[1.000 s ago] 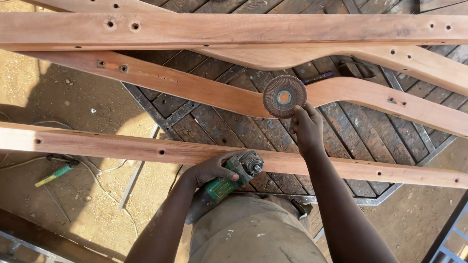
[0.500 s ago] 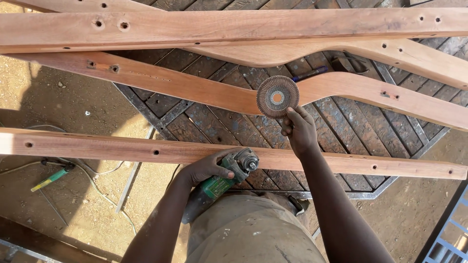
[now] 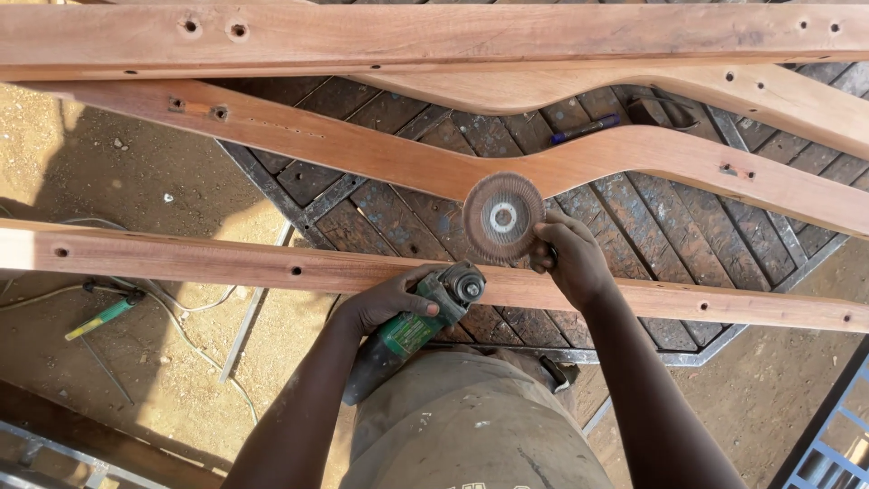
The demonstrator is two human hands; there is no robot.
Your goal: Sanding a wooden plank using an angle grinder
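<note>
Round brown flap disc, worn, pinched by right hand fingers, left hand fingers gripping green grinder

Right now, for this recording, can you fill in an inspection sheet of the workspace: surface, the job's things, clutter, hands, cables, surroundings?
Surface: patterned metal grating under long wooden pieces laid across it; sandy ground around it.
Job's things: green angle grinder, spindle bare; flap disc off the tool, held just above it, in front of the curved wooden rail.
Clutter: blue pen and a dark object on the grating; green-handled tool on the sand.
Hands: left hand wrapped round the grinder body; right hand holds the disc by its edge with the fingers.
Cables: thin wires trail over the sand at left.
Surroundings: metal frame at lower right; straight drilled beam nearest the person.
</note>
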